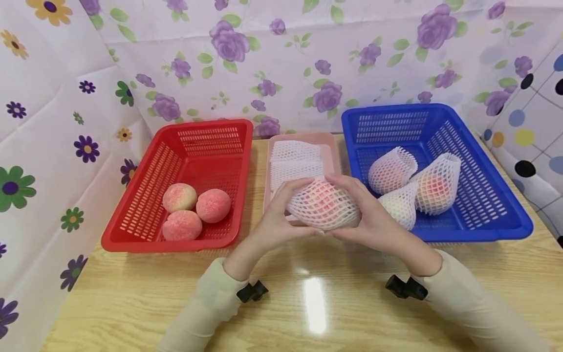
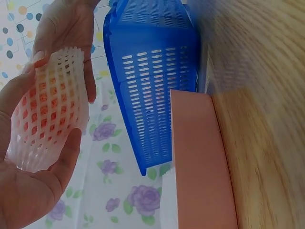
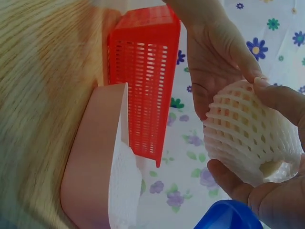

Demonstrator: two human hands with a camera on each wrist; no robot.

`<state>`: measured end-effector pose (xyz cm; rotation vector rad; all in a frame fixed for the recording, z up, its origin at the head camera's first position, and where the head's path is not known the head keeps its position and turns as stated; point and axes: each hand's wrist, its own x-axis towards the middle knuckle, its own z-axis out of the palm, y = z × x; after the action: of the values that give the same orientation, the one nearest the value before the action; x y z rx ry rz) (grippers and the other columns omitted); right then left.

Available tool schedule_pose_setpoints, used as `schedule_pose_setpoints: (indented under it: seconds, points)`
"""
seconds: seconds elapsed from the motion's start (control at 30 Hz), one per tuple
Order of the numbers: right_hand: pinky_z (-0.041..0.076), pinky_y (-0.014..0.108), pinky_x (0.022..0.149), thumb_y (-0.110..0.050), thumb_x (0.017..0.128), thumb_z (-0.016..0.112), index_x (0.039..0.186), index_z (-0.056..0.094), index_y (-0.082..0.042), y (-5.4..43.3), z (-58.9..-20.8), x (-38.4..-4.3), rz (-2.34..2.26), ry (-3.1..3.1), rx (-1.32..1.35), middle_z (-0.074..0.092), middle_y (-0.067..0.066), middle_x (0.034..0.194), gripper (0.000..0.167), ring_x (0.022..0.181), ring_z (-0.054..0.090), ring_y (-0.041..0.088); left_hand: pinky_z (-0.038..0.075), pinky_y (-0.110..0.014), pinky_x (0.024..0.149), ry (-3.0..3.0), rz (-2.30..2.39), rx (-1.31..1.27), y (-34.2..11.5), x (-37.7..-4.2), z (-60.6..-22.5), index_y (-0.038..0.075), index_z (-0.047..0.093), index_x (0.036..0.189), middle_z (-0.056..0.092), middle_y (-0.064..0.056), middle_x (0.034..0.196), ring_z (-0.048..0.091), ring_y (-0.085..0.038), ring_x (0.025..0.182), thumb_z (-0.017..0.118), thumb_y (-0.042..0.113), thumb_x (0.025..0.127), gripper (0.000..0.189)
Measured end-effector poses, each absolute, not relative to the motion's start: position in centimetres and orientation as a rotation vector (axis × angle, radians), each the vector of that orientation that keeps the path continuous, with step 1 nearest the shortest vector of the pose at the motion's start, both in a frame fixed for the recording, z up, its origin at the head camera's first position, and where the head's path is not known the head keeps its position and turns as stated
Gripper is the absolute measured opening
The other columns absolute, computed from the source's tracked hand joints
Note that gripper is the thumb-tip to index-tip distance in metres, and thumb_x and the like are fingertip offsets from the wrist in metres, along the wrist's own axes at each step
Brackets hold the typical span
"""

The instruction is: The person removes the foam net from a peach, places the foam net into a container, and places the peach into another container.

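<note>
Both hands hold a peach in a white foam net (image 1: 325, 204) in front of the pink tray. My left hand (image 1: 273, 220) grips its left side and my right hand (image 1: 377, 221) its right, thumbs and fingers curled round it. In the left wrist view, red and yellow skin shows through the mesh of the netted peach (image 2: 47, 112). The right wrist view shows an opening at one end of the foam net (image 3: 274, 167). White foam nets (image 1: 294, 164) lie flat in the pink tray (image 1: 327, 142), which is partly hidden behind the hands.
At left, a red basket (image 1: 176, 246) holds three bare peaches (image 1: 214, 205). The blue basket (image 1: 479, 230) at right contains three netted peaches (image 1: 437, 186). All stand on a wooden table (image 1: 281, 313), with a flowered cloth (image 1: 281, 63) behind.
</note>
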<state>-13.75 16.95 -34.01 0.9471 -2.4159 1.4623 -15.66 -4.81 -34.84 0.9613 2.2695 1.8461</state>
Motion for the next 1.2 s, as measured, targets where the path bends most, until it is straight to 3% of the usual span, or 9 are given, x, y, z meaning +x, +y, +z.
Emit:
schedule_pose_setpoints:
  seconds: [0.2,0.4,0.53,0.63,0.8,0.9,1.0,1.2]
  points:
    - [0.039,0.015,0.098,0.006,0.062,0.083,0.136,0.041,-0.004,16.9,-34.5,-13.8,1.519,-2.37,0.919,0.046,0.014,0.133,0.086,0.12,0.043,0.007,0.055,-0.032,0.088,2.235,1.859,0.964,-4.8,-15.4,-34.8,0.011,0.039,0.14,0.039,-0.011,0.136,0.047,-0.024,0.119,0.084,-0.004,0.065,0.089]
    - [0.045,0.016,0.09,0.011,0.063,0.079,0.138,0.038,-0.005,17.3,-34.8,-13.6,1.704,-2.338,0.869,0.046,0.006,0.132,0.087,0.112,0.049,0.008,0.044,-0.035,0.104,2.339,1.774,1.04,-5.1,-15.6,-34.3,0.01,0.043,0.138,0.043,-0.01,0.135,0.043,-0.021,0.124,0.086,0.001,0.064,0.085]
    - [0.044,0.016,0.093,0.013,0.062,0.079,0.139,0.036,-0.002,17.5,-34.7,-13.7,1.75,-2.317,0.909,0.044,-0.003,0.134,0.09,0.115,0.047,0.009,0.046,-0.038,0.098,2.357,1.821,1.104,-5.9,-15.8,-33.8,0.004,0.045,0.133,0.044,-0.013,0.135,0.041,-0.02,0.125,0.084,-0.003,0.063,0.081]
    - [0.044,0.016,0.095,0.015,0.061,0.079,0.139,0.035,0.0,17.7,-34.7,-13.9,1.78,-2.277,0.954,0.043,-0.007,0.134,0.091,0.117,0.046,0.009,0.05,-0.038,0.092,2.305,1.99,1.17,-6.4,-16.1,-33.5,-0.004,0.049,0.126,0.047,-0.02,0.128,0.045,-0.018,0.12,0.077,-0.006,0.071,0.061]
    - [0.045,0.017,0.096,0.021,0.059,0.077,0.138,0.037,0.001,18.0,-35.0,-14.0,1.872,-2.17,1.007,0.044,-0.002,0.135,0.092,0.119,0.047,0.011,0.054,-0.026,0.084,2.212,2.247,1.264,-6.7,-16.4,-33.2,-0.013,0.06,0.099,0.059,-0.025,0.1,0.056,-0.012,0.099,0.063,0.002,0.087,0.019]
    - [0.044,0.016,0.097,0.023,0.058,0.076,0.139,0.037,0.001,18.2,-35.2,-14.0,1.882,-2.156,1.016,0.043,-0.001,0.136,0.093,0.12,0.046,0.011,0.056,-0.023,0.077,2.234,2.22,1.251,-6.8,-16.3,-33.0,-0.012,0.063,0.088,0.062,-0.025,0.091,0.06,-0.012,0.09,0.064,-0.008,0.083,0.007]
    - [0.042,0.016,0.099,0.022,0.057,0.077,0.139,0.034,0.004,18.4,-35.4,-13.9,1.864,-2.186,1.008,0.043,-0.004,0.137,0.093,0.121,0.044,0.009,0.058,-0.027,0.076,2.295,2.112,1.243,-6.8,-16.2,-32.9,-0.011,0.066,0.084,0.065,-0.025,0.092,0.064,-0.018,0.089,0.067,-0.016,0.076,0.009]
    - [0.042,0.016,0.099,0.018,0.059,0.079,0.139,0.033,0.005,18.5,-35.4,-14.0,1.827,-2.234,1.025,0.042,-0.007,0.137,0.093,0.121,0.044,0.009,0.057,-0.028,0.082,2.491,1.824,1.336,-7.3,-15.7,-32.5,-0.005,0.073,0.081,0.071,-0.017,0.09,0.067,-0.025,0.09,0.075,-0.009,0.073,0.009]
